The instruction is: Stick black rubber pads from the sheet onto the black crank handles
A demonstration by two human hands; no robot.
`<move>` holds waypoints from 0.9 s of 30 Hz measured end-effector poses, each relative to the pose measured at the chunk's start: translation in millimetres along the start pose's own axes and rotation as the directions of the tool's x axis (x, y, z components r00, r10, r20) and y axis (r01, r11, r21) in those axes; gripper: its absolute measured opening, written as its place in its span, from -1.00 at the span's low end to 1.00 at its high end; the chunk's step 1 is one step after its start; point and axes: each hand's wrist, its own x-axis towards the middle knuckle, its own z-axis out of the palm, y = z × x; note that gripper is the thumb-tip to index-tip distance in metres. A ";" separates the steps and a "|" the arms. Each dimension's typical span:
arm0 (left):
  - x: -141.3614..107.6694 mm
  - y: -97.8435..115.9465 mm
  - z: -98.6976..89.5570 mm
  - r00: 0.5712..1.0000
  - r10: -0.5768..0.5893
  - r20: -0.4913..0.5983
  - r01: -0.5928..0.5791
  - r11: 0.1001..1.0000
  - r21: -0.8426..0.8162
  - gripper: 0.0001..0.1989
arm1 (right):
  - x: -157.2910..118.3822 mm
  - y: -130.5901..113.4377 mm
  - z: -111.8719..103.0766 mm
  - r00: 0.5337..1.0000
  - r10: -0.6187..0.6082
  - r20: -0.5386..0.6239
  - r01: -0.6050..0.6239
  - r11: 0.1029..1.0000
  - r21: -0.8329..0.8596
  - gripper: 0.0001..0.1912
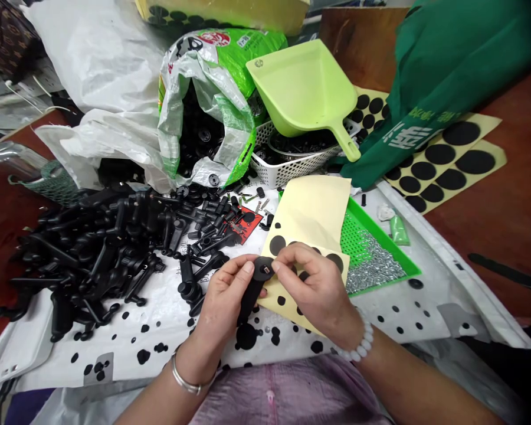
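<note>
Here, from the bottom up, with purple cloth (265, 392), then black spots (144, 356), then a yellow sheet (321, 206) partly hidden by the right hand (321, 286). In the middle, gripping a black part (250, 298) with the left hand (223, 301), pinching its round end (259, 271) with right fingertips (278, 267). Pointing longways up and a bit right, toward a green scoop (307, 88).

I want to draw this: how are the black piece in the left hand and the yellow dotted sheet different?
The black piece is narrow; the yellow dotted sheet is wide. The left hand holds the piece; the sheet lies partly over the green tray. Both show round black shapes.
</note>
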 end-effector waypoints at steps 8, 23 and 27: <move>1.8 1.3 -2.0 1.000 -0.010 0.027 0.010 1.000 0.022 -0.68 | 1.1 2.6 -1.2 0.999 0.038 0.018 -0.038 0.999 0.039 -0.86; 1.9 -0.8 0.1 1.000 0.019 0.009 -0.019 0.999 0.026 -0.68 | 0.2 6.8 -2.3 0.999 -0.043 -0.008 0.043 0.999 -0.033 -0.86; 0.3 -1.2 -4.2 0.996 0.012 0.083 -0.012 1.000 0.004 -0.68 | 1.9 9.1 -3.8 1.000 -0.009 -0.004 0.009 1.000 -0.015 -0.87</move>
